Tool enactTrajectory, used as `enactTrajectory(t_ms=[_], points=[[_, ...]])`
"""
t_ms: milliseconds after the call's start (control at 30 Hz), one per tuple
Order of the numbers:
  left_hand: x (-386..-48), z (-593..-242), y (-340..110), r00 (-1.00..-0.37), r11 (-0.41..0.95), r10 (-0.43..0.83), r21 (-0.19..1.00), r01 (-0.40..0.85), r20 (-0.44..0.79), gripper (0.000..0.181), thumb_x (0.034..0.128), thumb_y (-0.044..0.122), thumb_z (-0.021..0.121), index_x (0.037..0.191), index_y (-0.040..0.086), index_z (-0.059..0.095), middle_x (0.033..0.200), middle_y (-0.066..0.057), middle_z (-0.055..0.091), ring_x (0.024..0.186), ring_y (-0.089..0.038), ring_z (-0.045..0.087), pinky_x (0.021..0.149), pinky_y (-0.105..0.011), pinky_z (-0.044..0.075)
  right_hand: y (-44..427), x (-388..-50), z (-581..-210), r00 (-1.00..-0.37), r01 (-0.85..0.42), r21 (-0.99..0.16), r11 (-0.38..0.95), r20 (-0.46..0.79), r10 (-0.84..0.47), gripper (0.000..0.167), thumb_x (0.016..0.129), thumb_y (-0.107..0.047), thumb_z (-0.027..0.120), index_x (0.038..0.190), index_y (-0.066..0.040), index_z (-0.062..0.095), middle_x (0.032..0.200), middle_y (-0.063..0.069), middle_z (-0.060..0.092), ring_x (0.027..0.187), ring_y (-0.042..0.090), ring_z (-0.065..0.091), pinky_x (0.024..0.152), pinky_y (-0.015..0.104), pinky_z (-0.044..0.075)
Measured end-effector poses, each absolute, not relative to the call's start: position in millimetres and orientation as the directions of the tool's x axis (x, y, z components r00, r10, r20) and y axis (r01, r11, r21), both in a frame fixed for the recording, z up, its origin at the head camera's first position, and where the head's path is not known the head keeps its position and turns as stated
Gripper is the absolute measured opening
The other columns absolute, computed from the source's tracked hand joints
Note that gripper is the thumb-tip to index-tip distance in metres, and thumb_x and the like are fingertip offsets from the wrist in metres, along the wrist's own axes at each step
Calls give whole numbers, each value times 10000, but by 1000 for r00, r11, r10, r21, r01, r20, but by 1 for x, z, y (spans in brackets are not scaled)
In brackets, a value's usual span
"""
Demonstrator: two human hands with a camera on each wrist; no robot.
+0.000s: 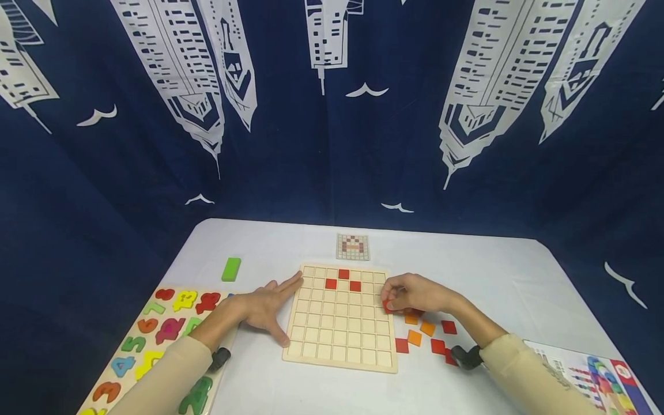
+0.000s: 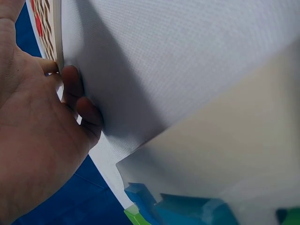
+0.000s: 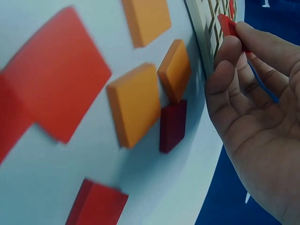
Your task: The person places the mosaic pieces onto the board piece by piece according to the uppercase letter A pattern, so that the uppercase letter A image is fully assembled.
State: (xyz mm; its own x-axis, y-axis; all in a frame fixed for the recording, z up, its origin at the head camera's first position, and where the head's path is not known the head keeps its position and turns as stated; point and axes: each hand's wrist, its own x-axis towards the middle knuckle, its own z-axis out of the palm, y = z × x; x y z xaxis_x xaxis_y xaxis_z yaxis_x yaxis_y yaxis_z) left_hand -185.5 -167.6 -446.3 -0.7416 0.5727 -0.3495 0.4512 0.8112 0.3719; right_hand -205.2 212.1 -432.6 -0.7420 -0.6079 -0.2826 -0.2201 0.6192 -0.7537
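Observation:
A wooden grid board [image 1: 339,328] lies mid-table with three red square tiles in its upper cells, one of them a top tile [image 1: 344,274]. My left hand [image 1: 264,308] rests against the board's left edge, fingers and thumb spread along it. At the right edge, my right hand [image 1: 412,293] pinches a red tile [image 1: 387,306] between thumb and fingertips; the right wrist view shows this red tile [image 3: 228,27] beside the board. Below that hand lie loose orange tiles [image 1: 414,338] and red tiles [image 1: 402,346].
Behind the board lies a small pattern card [image 1: 353,247]. A green block [image 1: 231,269] sits at the back left. A number puzzle board [image 1: 147,340] occupies the left, under my forearm. A printed box [image 1: 586,374] lies at the front right, near my right sleeve.

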Motion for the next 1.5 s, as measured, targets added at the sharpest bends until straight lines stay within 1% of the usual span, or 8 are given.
enactTrajectory(t_ms=[367,633,767,833,1000,1133,1367,1500], points=[[-184,-447,-167,-744,816,568,359,453,-351,1361,440,737,734,1499,245,34,1535,110,-98,1329,-466,129,1017,-587,242,191,-209,-436,-740,-291,-750,594,-217,-636,95,852,-207,663,945,-198,646,759,16,593,684,181,547,638,303,439],[-185,-448,-168,-745,815,570,356,458,-347,1366,438,746,726,1498,247,24,1535,105,-102,1324,-474,137,1006,-601,246,171,-199,-415,-710,-296,-797,527,-186,-679,148,876,-67,609,1020,-49,639,812,193,592,707,373,545,658,336,459],[-186,-448,-168,-745,812,572,363,457,-344,1368,435,744,730,1499,243,30,1536,103,-99,1324,-478,131,1004,-611,239,163,-197,-410,-701,-273,-821,502,-187,-688,169,880,-62,603,1044,-36,635,811,215,579,715,428,539,681,350,461],[-186,-448,-168,-746,814,569,363,454,-345,1372,430,745,731,1498,247,29,1534,110,-103,1327,-473,125,1009,-608,233,161,-199,-415,-704,-272,-824,496,-181,-687,175,880,-68,606,1051,-48,636,802,203,577,714,418,540,685,347,460],[-186,-449,-168,-747,813,570,366,453,-343,1377,426,748,729,1498,246,27,1535,107,-98,1326,-477,124,1008,-613,229,158,-209,-433,-704,-262,-836,482,-176,-688,167,878,-97,617,1040,-102,652,794,119,578,695,307,548,671,340,482],[-185,-448,-168,-744,811,573,366,456,-343,1373,432,751,726,1498,251,20,1533,113,-103,1327,-473,124,1013,-604,230,154,-212,-437,-693,-244,-856,455,-174,-700,156,877,-116,624,1029,-113,658,806,91,594,707,259,591,703,346,506],[-185,-446,-169,-744,811,574,363,459,-342,1366,437,748,727,1497,257,19,1530,122,-114,1323,-474,135,1010,-605,235,141,-204,-423,-688,-294,-848,440,-132,-714,185,891,-29,560,1053,-64,642,826,138,611,733,322,623,738,305,463],[-184,-446,-169,-742,810,576,364,460,-344,1359,444,745,727,1497,256,20,1530,119,-114,1322,-477,135,1008,-605,237,133,-199,-411,-690,-285,-855,433,-131,-711,201,889,-1,547,1067,-30,637,846,195,613,764,366,619,742,339,477]])
